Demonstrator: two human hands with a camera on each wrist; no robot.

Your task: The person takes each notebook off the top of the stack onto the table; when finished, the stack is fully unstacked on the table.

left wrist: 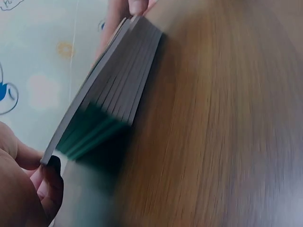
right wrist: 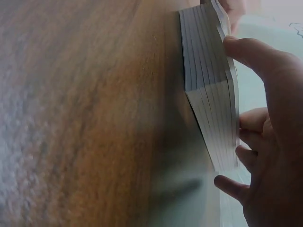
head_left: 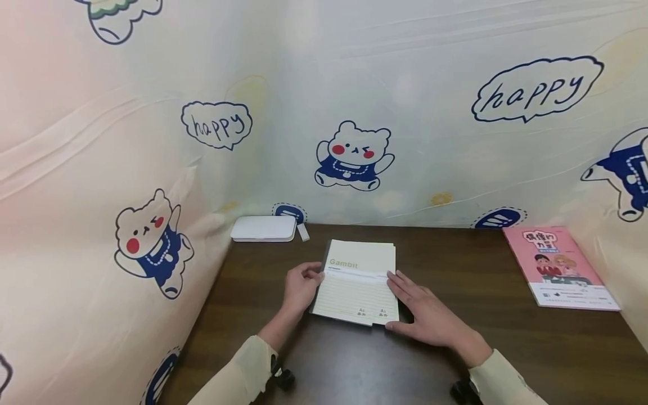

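1. Your left hand [head_left: 301, 289] pinches the left edge of the top notebook [head_left: 354, 292] between thumb and fingers; your right hand [head_left: 427, 312] is unclenched, fingers mostly extended and touching its right side.
2. That notebook lies on a stack of notebooks [right wrist: 208, 123], on the worktop [head_left: 455, 264] between your hands (the pink book [head_left: 562, 270] sits well off to the right).
3. Pinch lightly, I'd judge: the cover looks easy to crease.
4. Let your right hand steady the stack, so lower notebooks don't slide.
5. Watch the near edge, where a small step shows; even pressure should stop it growing.
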